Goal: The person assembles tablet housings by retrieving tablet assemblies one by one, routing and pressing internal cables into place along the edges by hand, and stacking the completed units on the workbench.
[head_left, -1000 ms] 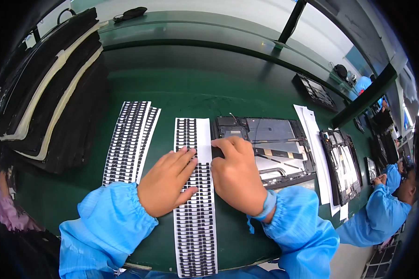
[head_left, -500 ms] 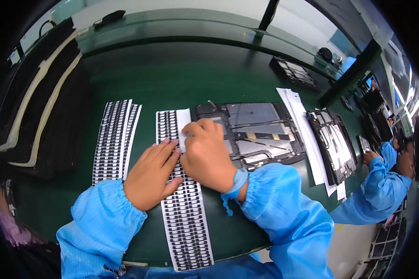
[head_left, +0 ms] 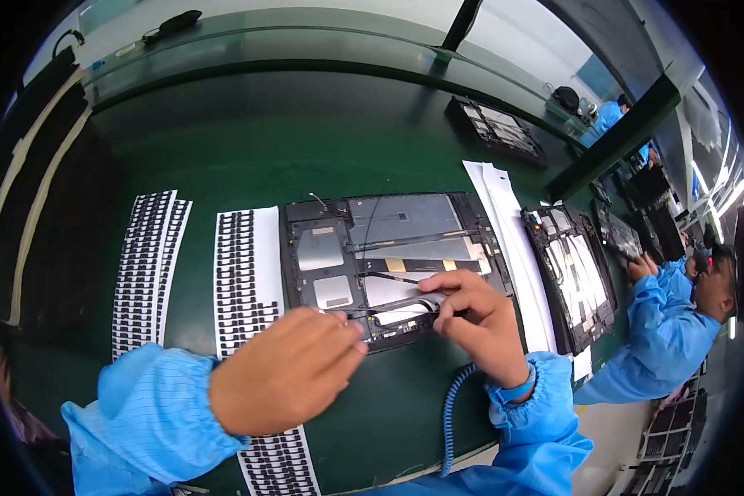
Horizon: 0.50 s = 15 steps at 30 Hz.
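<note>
An opened flat electronic device (head_left: 322, 217) lies in front of me, with a dark frame, grey plates and thin cables inside. My right hand (head_left: 486, 326) is at its near right part, thumb and forefinger closed round a dark, shiny cable (head_left: 397, 309) along the near edge. Over the near left corner is my left hand (head_left: 293, 372), fingers bent and pressed together; what they hold, if anything, is hidden. Beneath that hand runs a white sheet (head_left: 264, 236) with rows of small black stickers, its upper right part bare.
More sticker sheets (head_left: 145, 264) lie at left, beside a tall black stack (head_left: 37, 190). White papers (head_left: 512, 248) and a second opened device (head_left: 572, 281) are at right, another device (head_left: 498, 132) farther back. A coiled blue cord (head_left: 450, 413) hangs near my right wrist. A co-worker (head_left: 678, 314) sits at right.
Both hands have left the sticker sheet and moved to the near edge of the opened device. My right hand has closed on the cable there. The whole view has shifted to the right.
</note>
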### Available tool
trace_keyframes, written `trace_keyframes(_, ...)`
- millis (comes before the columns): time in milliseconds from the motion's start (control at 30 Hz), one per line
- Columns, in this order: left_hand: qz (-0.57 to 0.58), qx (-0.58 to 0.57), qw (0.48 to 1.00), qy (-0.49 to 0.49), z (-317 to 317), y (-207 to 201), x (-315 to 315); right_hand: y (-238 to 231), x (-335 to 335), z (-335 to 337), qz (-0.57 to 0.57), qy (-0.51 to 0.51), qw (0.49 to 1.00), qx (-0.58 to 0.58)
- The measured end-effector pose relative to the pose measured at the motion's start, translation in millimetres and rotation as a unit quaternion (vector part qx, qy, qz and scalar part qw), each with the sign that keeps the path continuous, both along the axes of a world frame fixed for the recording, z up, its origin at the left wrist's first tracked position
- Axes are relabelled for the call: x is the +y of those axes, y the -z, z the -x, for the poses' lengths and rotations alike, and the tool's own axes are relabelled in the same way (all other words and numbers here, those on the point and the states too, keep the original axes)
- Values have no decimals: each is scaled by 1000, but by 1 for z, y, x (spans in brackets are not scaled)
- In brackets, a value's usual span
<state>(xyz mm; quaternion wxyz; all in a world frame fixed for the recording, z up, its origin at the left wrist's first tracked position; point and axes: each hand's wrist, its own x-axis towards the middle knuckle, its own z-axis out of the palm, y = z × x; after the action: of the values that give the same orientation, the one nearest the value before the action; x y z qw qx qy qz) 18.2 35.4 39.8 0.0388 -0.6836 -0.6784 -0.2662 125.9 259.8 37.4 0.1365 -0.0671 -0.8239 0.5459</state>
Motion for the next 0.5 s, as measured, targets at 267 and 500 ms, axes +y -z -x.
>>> trace_keyframes(267, -11, 88, 996, 18, -2, 30, 15, 6, -4, 8, -111, -46, 993, 6)
trace_keyframes(500, 7, 79, 997, 12, -1, 29, 15, 9, -4, 10, -104, -40, 994, 14)
